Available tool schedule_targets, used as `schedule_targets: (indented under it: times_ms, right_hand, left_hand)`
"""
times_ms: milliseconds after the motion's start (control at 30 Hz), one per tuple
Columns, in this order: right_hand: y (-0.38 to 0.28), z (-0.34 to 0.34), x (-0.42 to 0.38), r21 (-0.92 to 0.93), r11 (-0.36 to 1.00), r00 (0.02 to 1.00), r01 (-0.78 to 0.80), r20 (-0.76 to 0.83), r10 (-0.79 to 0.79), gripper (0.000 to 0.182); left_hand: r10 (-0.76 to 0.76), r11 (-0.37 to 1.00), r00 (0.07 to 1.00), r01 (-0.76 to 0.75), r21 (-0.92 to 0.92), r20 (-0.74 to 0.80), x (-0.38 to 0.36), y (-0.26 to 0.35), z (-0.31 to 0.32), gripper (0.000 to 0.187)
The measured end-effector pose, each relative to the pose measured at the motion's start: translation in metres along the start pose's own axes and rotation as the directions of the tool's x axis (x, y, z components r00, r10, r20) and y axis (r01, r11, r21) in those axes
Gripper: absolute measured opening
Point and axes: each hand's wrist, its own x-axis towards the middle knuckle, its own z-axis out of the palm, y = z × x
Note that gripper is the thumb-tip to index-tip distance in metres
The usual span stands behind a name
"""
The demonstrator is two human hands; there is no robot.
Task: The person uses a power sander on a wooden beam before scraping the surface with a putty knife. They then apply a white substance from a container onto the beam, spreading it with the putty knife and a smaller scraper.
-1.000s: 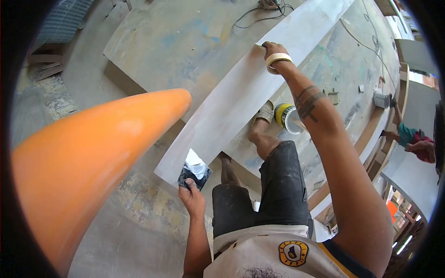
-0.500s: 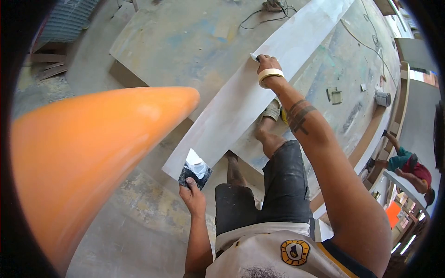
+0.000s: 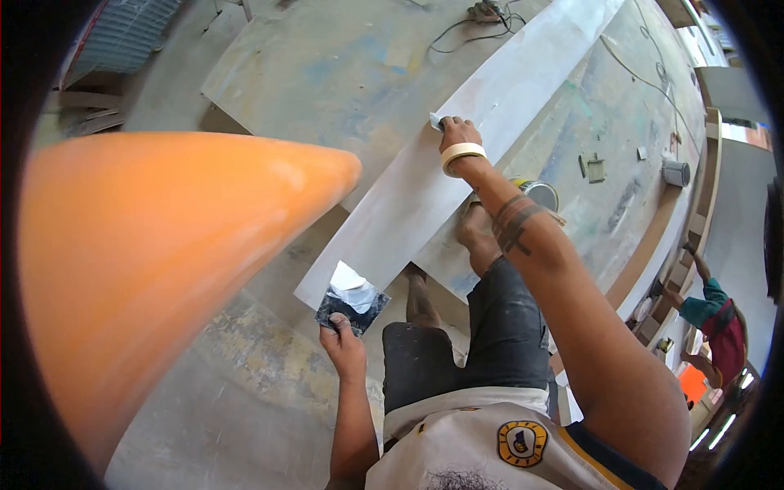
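A long white board point(image 3: 408, 192) runs diagonally across a paint-stained work surface. My right hand point(image 3: 460, 133), with a roll of tape point(image 3: 462, 155) around the wrist, is closed on a small scraper point(image 3: 438, 122) at the board's left edge. Near the board's lower end, my left hand point(image 3: 343, 339) grips a dark square plate point(image 3: 353, 314) from below, thumb on top. White paste point(image 3: 349, 287) lies on the plate.
A large orange object point(image 3: 188, 220) blocks much of the left side. An open can point(image 3: 539, 194) stands beside my right forearm, a grey can point(image 3: 675, 172) farther right. A cabled tool point(image 3: 485, 11) lies at the top. Another person point(image 3: 723, 327) works at the far right.
My right hand has moved down and left along the board with the scraper. The open can now shows more fully. The other person at the right has changed posture.
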Motion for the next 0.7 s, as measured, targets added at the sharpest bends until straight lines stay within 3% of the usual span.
schedule_targets:
  times_ms: [100,200,300,400,500,700]
  right_hand:
    - [-0.015,0.005,-0.007,-0.019,1.0,1.0,0.011,-0.01,-0.011,0.025]
    - [-0.028,0.01,-0.016,-0.03,0.999,1.0,0.014,-0.014,-0.014,0.025]
    - [-0.04,0.017,-0.027,-0.027,0.999,0.999,0.033,-0.009,-0.033,0.024]
    - [-0.049,0.024,-0.037,-0.044,0.998,0.999,0.049,-0.014,-0.05,0.024]
    - [-0.06,0.03,-0.047,-0.061,0.996,0.998,0.067,-0.008,-0.067,0.025]
    - [-0.078,0.039,-0.063,-0.064,0.995,0.997,0.072,0.011,-0.072,0.028]
  left_hand:
    - [-0.068,0.928,0.997,0.05,-0.368,-0.036,0.002,-0.007,-0.005,0.018]
    - [-0.097,0.884,0.994,0.06,-0.464,-0.055,0.0,-0.01,-0.011,0.011]
    - [-0.086,0.836,0.996,0.068,-0.544,-0.008,-0.004,-0.008,-0.02,0.009]
    - [-0.102,0.855,0.995,0.075,-0.513,-0.024,-0.008,-0.009,-0.024,0.009]
    - [0.004,0.854,1.0,0.0,-0.521,0.006,-0.007,-0.017,-0.029,0.009]
    - [0.057,0.805,0.998,-0.049,-0.591,-0.005,-0.008,-0.027,-0.031,0.007]
